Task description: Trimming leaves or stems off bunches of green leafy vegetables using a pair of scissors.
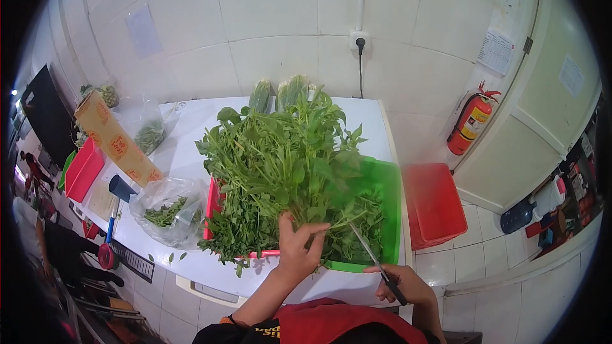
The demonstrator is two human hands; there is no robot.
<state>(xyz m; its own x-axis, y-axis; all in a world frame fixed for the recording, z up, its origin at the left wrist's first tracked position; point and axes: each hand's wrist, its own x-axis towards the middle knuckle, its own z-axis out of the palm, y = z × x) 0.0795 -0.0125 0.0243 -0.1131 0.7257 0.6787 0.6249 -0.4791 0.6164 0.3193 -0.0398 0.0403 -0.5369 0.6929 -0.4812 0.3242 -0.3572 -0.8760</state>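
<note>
My left hand [302, 251] grips a stem of leafy greens [351, 217] between thumb and fingers, above the bins. In my right hand [406, 281] is a knife [368, 246] with a black handle; its blade points up and left, its tip close to that stem. A tall heap of leafy greens [282, 153] rises from a pink-red bin [215, 210] and hides most of it. Beside it on the right, a green plastic bin [393, 210] holds loose cut leaves [354, 241]. Both bins stand on a white table [177, 153].
Left of the bins sit a clear plastic bag [143, 208] with leaves, a dark blue cup [120, 188] and a printed wrap box [114, 141]. Wrapped green vegetables [292, 91] lie at the back. A red bin [432, 200] stands right of the table. People are at far left.
</note>
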